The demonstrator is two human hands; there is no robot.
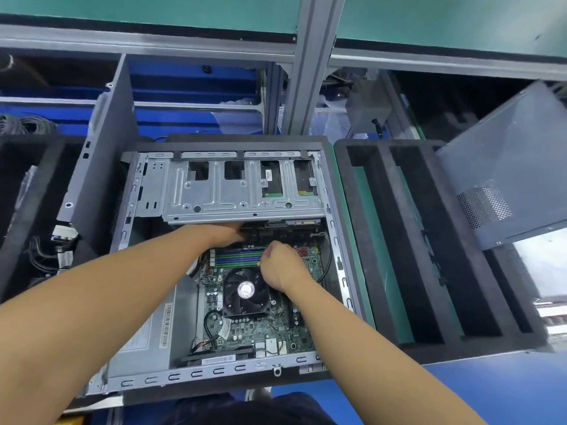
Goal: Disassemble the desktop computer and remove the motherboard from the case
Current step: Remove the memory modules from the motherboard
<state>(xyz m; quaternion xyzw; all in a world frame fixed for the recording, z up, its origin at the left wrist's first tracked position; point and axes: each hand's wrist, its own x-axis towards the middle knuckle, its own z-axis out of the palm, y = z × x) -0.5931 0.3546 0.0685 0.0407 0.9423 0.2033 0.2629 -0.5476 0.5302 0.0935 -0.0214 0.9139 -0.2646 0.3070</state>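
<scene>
An open grey computer case (pixel 339 259) lies flat in front of me. Inside it sits the green motherboard (pixel 277 328) with a black CPU fan (pixel 244 291) and blue and green memory slots (pixel 237 256). A silver drive cage (pixel 214 191) spans the far half of the case. My left hand (pixel 225 233) reaches under the cage's near edge; its fingers are hidden there. My right hand (pixel 277 266) hovers over the right end of the memory slots with fingers curled; whether they pinch something I cannot see.
A grey side panel (pixel 104 154) stands upright at the case's left. Another perforated panel (pixel 509 173) leans at the right over a black foam tray (pixel 429 250) with long slots. Cables (pixel 46 259) lie at the left. A metal frame post (pixel 303 65) rises behind.
</scene>
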